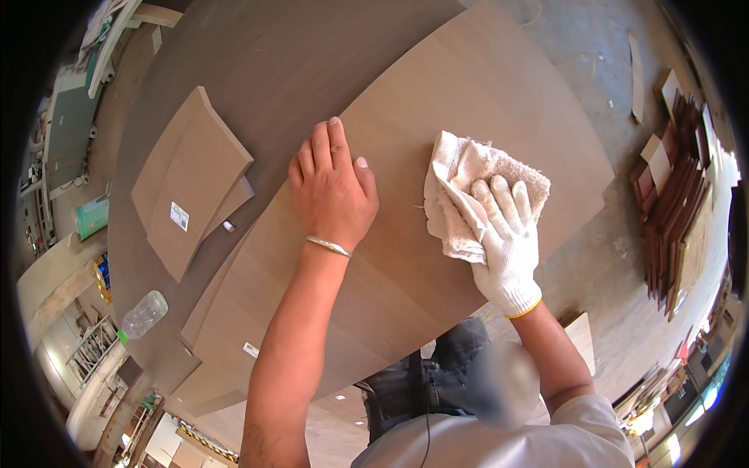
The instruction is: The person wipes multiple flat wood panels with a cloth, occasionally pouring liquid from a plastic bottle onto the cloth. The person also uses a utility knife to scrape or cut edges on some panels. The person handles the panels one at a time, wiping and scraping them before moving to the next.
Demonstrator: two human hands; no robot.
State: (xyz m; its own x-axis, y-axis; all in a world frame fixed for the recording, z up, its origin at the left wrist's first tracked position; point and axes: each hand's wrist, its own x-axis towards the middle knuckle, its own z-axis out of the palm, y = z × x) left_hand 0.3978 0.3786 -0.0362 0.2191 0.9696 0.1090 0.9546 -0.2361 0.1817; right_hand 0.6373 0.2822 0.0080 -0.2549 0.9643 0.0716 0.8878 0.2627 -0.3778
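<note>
A large light-brown wood panel lies in front of me on a darker board. My bare left hand, with a bangle at the wrist, rests flat near the panel's far-left edge, fingers stretched out. In a white knit glove, my right hand presses on a folded, pale pinkish terry cloth. That cloth lies on the panel, right of the middle, with the gloved fingers spread over its right part.
Smaller brown panels, one with a white label, lie at the left beside a small white-capped item. A clear plastic bottle with a green cap is at the lower left. Stacked dark-red boards stand on the floor at right.
</note>
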